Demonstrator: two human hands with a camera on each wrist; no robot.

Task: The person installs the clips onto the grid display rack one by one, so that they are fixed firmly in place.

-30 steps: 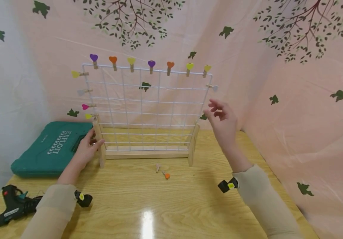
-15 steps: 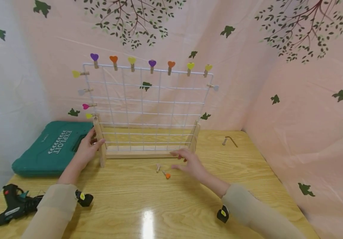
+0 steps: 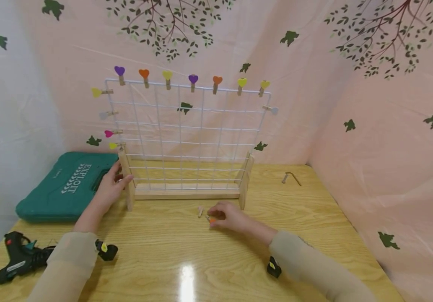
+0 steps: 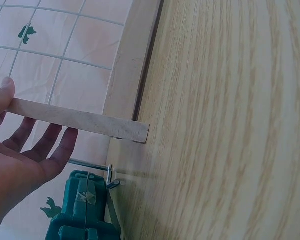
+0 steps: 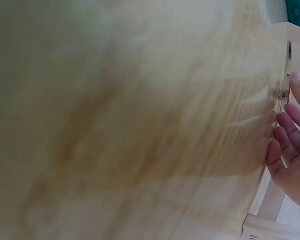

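Observation:
A white wire grid [image 3: 190, 123] stands in a wooden frame, with heart-topped mini clothespins clipped along its top and sides. My left hand [image 3: 109, 186] grips the frame's left wooden post [image 3: 125, 178]; in the left wrist view the thumb lies over the post [image 4: 80, 119] and the fingers pass under it. On the table in front of the frame, my right hand [image 3: 231, 217] pinches a mini clothespin with an orange heart [image 3: 212, 219] between thumb and fingers. A second small clothespin [image 3: 200, 212] lies just left of those fingertips.
A green case [image 3: 65, 188] lies left of the frame, close to my left forearm. A black glue gun [image 3: 20, 258] sits at the table's front left. At the back right are a hex key [image 3: 294, 178] and a bolt [image 3: 284, 178].
My right hand has come down from beside the grid's right edge to the orange heart clothespin and closed on it. My left hand has stayed at the post.

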